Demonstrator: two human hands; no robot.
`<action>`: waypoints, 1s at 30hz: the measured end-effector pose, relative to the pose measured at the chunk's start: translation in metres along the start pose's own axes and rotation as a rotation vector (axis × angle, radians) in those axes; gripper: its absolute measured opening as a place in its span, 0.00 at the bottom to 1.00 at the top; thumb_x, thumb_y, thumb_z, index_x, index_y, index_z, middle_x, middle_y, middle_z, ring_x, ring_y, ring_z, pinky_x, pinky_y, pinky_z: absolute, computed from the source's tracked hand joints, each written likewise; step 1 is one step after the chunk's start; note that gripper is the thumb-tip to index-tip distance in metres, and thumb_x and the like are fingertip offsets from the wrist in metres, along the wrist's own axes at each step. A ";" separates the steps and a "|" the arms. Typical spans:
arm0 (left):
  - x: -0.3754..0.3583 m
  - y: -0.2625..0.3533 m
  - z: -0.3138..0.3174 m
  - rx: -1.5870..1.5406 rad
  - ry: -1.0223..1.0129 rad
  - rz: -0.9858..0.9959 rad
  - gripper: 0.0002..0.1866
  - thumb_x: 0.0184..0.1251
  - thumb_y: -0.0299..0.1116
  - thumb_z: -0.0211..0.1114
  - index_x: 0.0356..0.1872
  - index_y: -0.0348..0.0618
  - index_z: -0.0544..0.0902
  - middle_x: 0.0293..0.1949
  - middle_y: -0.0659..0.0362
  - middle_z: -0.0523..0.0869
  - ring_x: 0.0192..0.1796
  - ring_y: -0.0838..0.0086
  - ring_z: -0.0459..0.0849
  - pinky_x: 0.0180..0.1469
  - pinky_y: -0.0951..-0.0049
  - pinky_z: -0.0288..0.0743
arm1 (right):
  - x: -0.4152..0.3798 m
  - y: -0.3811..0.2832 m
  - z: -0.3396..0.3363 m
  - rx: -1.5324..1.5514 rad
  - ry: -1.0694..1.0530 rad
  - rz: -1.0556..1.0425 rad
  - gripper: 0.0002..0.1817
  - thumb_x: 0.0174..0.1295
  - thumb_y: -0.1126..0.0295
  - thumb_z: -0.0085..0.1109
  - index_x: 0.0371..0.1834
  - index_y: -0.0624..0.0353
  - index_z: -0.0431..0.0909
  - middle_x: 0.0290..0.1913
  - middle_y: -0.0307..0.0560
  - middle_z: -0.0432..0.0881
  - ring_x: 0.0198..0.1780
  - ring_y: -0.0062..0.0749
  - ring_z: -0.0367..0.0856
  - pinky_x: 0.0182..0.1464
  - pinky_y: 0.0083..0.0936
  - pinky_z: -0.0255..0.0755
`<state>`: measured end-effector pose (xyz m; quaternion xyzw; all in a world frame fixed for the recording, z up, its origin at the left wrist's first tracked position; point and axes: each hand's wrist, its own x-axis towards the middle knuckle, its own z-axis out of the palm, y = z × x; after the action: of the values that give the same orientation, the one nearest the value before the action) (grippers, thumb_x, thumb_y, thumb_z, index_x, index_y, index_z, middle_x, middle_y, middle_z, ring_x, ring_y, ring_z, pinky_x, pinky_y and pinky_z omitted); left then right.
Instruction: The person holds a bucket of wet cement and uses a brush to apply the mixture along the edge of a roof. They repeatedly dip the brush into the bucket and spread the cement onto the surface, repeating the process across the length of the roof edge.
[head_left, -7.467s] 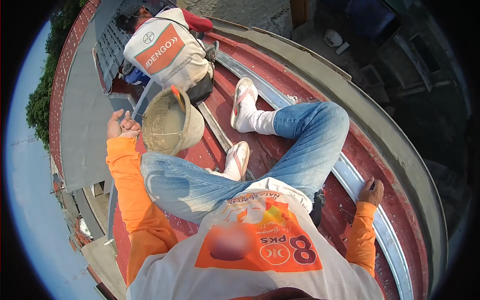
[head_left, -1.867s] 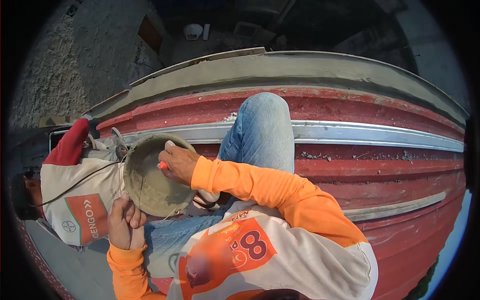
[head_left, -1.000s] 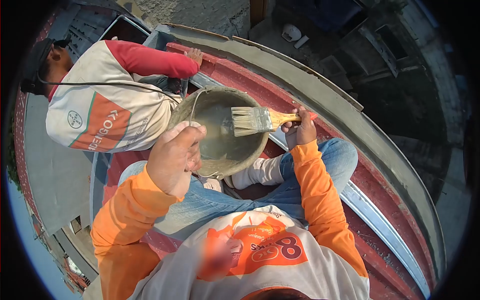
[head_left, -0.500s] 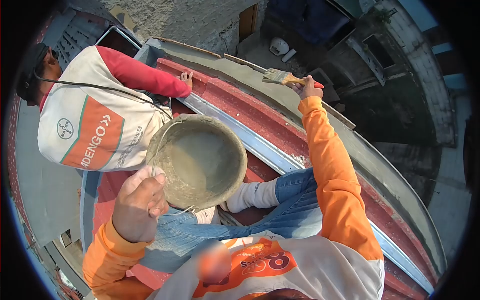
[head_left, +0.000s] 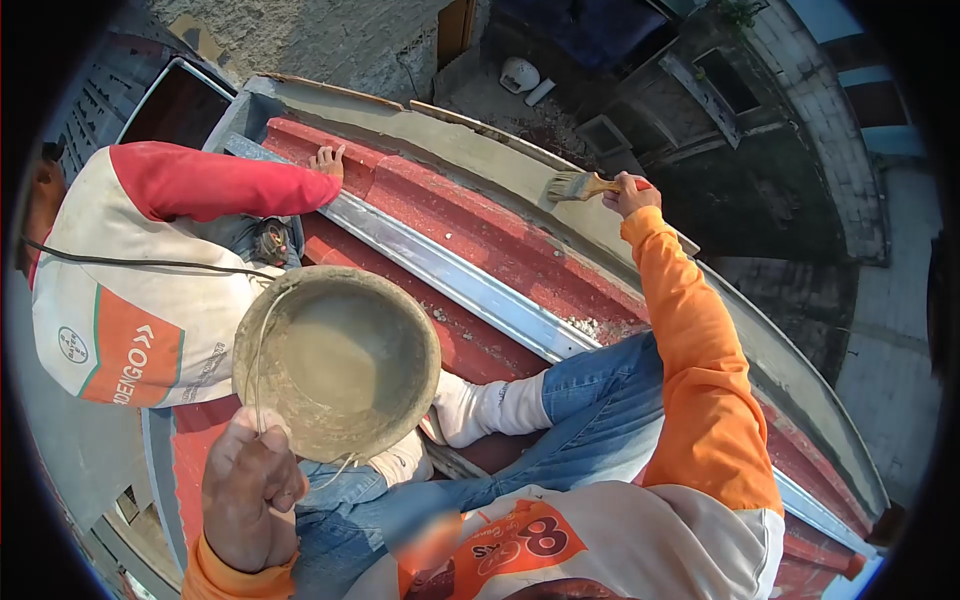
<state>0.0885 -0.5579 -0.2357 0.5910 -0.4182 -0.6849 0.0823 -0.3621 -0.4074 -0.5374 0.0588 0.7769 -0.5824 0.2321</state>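
Note:
My left hand is closed round the thin wire handle of a bucket, which hangs tilted toward me over my lower legs. Greyish watery slurry lies in the bucket, and its rim is crusted. Out to the right, my right hand grips a paintbrush by its wooden, red-ended handle. The brush's pale bristles point left and sit right at the grey cement top of the parapet wall.
At the left a co-worker sits with one hand on the red metal roofing. A shiny metal channel runs diagonally across the roof. Past the parapet the ground drops to a yard holding a white rounded object.
The brush has come down and its bristles now meet the parapet top. My left hand and the bucket have shifted left and lower in view; the co-worker also appears farther left.

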 end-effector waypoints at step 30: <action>0.004 -0.005 0.011 0.016 -0.135 -0.015 0.10 0.60 0.37 0.54 0.26 0.42 0.66 0.11 0.69 0.61 0.11 0.85 0.61 0.16 0.84 0.55 | -0.106 -0.047 -0.338 -0.048 0.560 0.078 0.09 0.58 0.67 0.53 0.32 0.64 0.74 0.33 0.53 0.79 0.28 0.34 0.82 0.33 0.28 0.82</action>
<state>0.0795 -0.5523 -0.2424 0.5471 -0.4239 -0.7205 0.0440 -0.3845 -0.0882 -0.3784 0.2417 0.8214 -0.5156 0.0322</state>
